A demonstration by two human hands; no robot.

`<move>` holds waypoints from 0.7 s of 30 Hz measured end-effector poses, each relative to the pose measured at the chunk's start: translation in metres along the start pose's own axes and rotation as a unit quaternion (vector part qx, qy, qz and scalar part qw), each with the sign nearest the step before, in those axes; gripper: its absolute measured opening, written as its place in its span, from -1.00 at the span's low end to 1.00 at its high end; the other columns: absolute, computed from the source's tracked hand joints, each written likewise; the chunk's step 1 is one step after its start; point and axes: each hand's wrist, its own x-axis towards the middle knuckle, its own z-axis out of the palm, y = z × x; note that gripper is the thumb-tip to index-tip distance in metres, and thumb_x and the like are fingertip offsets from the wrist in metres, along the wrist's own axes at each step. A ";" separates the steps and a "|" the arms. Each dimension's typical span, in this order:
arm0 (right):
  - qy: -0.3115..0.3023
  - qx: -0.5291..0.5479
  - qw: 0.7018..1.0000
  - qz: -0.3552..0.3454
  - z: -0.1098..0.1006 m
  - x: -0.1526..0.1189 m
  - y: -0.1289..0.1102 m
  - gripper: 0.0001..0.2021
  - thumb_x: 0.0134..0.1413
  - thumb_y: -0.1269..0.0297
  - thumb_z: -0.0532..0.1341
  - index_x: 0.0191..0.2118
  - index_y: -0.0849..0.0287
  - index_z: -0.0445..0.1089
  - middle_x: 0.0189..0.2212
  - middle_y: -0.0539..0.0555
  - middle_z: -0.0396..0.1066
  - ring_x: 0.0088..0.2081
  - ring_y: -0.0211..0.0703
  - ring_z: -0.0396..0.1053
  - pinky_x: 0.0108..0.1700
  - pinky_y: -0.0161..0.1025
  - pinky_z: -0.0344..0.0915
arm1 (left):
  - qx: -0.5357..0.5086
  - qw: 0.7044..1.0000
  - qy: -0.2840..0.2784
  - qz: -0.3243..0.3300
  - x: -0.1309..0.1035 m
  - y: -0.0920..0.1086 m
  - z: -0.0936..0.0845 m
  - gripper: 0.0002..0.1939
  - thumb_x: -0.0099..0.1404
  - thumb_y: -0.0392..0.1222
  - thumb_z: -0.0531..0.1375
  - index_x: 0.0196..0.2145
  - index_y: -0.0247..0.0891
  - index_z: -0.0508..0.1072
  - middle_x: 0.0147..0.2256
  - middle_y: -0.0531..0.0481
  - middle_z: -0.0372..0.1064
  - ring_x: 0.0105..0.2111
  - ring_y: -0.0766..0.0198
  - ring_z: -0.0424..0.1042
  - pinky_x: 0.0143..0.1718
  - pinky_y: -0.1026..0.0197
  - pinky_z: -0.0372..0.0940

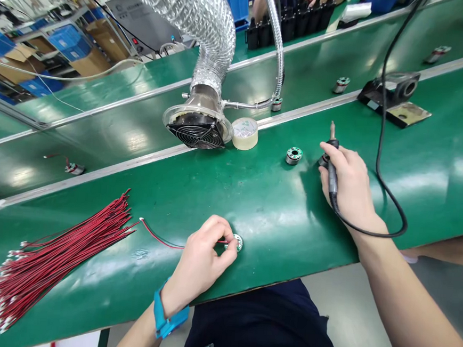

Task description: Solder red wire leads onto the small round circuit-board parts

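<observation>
My left hand [209,249] pinches the end of a red-and-black wire [162,239], whose white connector lies to the left on the green bench. Just under the fingertips sits a small round part with a circuit board [239,243], partly covered by the hand. My right hand [349,183] is closed around a soldering iron [331,170], its tip pointing up and away from me. A dark round part [323,159] shows beside those fingers; I cannot tell whether they touch it. Another round part with a green-and-white top [294,156] stands left of the iron.
A bundle of red wires [64,256] lies at left. A fume duct with a fan [198,131] hangs over the bench beside a tape roll [245,134]. The iron's stand [397,98] is at back right; its cable loops past my right wrist. Round parts [341,85] sit behind the rail.
</observation>
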 end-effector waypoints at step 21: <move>0.015 0.121 0.991 -0.059 0.010 -0.054 -0.070 -0.37 0.35 0.22 0.23 0.47 -0.20 0.16 0.05 0.20 0.42 -0.07 0.11 0.56 -0.11 -0.01 0.54 | 0.543 0.824 -0.082 -0.140 0.137 -0.056 -0.279 -0.75 0.22 -0.02 0.44 -0.21 -0.19 0.64 -0.21 -0.08 0.60 -0.12 -0.01 0.54 -0.11 0.12 0.30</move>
